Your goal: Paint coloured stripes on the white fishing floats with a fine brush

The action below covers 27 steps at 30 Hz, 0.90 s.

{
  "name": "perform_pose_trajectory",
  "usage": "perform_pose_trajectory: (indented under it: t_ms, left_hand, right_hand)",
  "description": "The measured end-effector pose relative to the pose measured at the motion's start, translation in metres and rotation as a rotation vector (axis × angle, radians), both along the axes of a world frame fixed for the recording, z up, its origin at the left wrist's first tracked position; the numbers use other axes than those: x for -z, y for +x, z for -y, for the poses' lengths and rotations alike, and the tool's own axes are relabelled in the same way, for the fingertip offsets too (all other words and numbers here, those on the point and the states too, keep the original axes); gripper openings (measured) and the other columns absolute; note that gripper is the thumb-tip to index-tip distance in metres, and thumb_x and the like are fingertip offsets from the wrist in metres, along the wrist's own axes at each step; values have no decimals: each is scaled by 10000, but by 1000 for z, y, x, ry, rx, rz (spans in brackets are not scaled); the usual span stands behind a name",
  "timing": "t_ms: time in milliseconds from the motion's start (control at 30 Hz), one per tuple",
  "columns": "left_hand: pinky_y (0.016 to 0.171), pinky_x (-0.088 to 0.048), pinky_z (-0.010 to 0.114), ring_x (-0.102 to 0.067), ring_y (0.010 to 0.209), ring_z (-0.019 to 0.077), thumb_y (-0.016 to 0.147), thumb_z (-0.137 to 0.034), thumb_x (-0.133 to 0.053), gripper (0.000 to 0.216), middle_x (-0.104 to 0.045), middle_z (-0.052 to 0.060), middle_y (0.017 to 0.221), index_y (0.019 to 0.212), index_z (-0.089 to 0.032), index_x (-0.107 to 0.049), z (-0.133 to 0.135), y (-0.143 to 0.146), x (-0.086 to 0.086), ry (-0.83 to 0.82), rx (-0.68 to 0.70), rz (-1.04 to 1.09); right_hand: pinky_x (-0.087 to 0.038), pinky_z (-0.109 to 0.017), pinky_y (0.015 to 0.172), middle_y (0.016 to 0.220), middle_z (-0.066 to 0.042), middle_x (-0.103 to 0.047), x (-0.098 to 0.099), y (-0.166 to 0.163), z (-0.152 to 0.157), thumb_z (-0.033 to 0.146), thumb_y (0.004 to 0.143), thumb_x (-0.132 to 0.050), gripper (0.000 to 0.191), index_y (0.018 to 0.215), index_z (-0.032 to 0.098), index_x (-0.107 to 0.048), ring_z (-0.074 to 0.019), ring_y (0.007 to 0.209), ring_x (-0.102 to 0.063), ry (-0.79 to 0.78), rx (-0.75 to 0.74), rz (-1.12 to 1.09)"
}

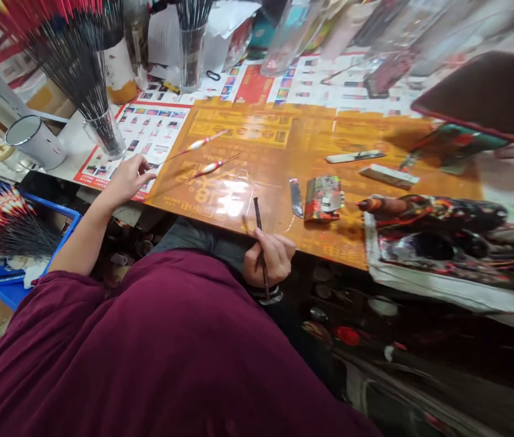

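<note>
My left hand [131, 179] rests at the left edge of the orange-covered work board [266, 158]. Its thumb and fingers pinch the thin stem of a red-and-white fishing float [199, 144], which points away to the upper right. A second fishing float [211, 167], also white-bodied with red ends, lies just nearer to me on the board. At the board's front edge my right hand [271, 258] is closed around a slim dark stick like a paintbrush [259, 215], held nearly upright. Whether its upper end has bristles is unclear.
A clear cup of black sticks [110, 141] and a white mug [36, 142] stand at left. A blue bin [63, 224] holds many floats. Right of my right hand are a small paint-stained block [323, 200], flat blades [354, 156] and a stained tray with a pen-shaped tool [434, 209].
</note>
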State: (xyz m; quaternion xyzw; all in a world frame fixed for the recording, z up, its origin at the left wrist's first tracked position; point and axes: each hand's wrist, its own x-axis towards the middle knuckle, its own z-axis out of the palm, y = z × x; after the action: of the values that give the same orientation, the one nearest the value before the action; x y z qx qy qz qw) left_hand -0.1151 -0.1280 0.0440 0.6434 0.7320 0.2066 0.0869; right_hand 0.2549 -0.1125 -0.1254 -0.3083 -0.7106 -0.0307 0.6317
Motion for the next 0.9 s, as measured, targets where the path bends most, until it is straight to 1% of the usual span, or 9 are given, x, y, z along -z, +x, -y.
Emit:
perform_pose_trajectory:
  t_ms: [67,133,233,300,433,567,733,833,900]
  left_hand:
    - [859,-495,384,-668,955,266,814,-288,-881,476,-696,86,1022,1174,-192,-585,3,11,13,-59,2,25]
    - [855,-495,394,-675,975,285,764,-252,-905,572,-706,89,1031,1227,-200,-574,2,20,27,-69,10,35]
    - [848,-494,413,-679,938,282,809,-179,-771,268,-727,79,961,1044,-218,-649,-4,22,42,-33,-4,23]
    - [825,-495,411,-677,881,264,819,-163,-692,92,-741,77,914,893,-217,-681,-7,19,44,-49,-4,23]
    - [804,-506,380,-684,851,232,814,-154,-610,158,-775,91,928,878,-190,-750,5,11,30,-65,0,39]
    - [832,-516,370,-678,865,224,821,-218,-611,183,-775,79,952,910,-197,-769,53,-18,-16,-25,-15,-75]
    - [895,-514,391,-619,826,188,851,-453,-647,280,-726,35,891,915,-206,-762,152,-79,-109,-28,-219,-267]
    - [920,-492,478,-551,837,115,1003,-762,-443,723,-656,34,886,1015,-86,-699,179,-104,-157,-92,-386,-290]
    - [861,-391,613,-525,983,128,1104,-721,-183,859,-648,102,1074,1168,45,-566,170,-109,-173,-101,-437,-304]
  right_hand:
    - [-599,-402,847,934,-64,-798,-1,0,3,145,951,-535,352,1244,197,-722,-222,850,-737,-57,12,-44]
    - [-610,-413,837,918,-69,-793,-3,0,5,162,963,-521,321,1210,188,-724,-228,847,-742,-116,30,-52]
    - [-628,-409,815,914,-64,-796,-8,1,5,160,965,-522,316,1207,196,-723,-224,824,-754,-122,27,-32]
    - [-638,-402,809,917,-59,-805,-11,2,5,143,958,-536,341,1237,206,-721,-223,815,-764,-87,0,-36]
    - [-656,-406,773,867,-64,-807,-9,4,5,163,952,-546,323,1202,211,-744,-236,754,-773,-62,11,-60]
    - [-650,-443,652,750,-74,-787,-1,4,0,263,936,-560,254,1084,242,-766,-284,641,-756,-58,29,-104]
    - [-624,-480,588,636,-88,-746,7,3,-5,417,917,-522,274,926,257,-745,-300,533,-714,-153,109,-117]
    - [-614,-461,598,629,-98,-747,6,3,-4,427,905,-535,279,945,260,-755,-286,543,-707,-143,101,-126]
    - [-615,-454,614,664,-97,-769,4,2,-2,370,904,-565,271,1028,266,-783,-280,568,-716,-83,58,-144]
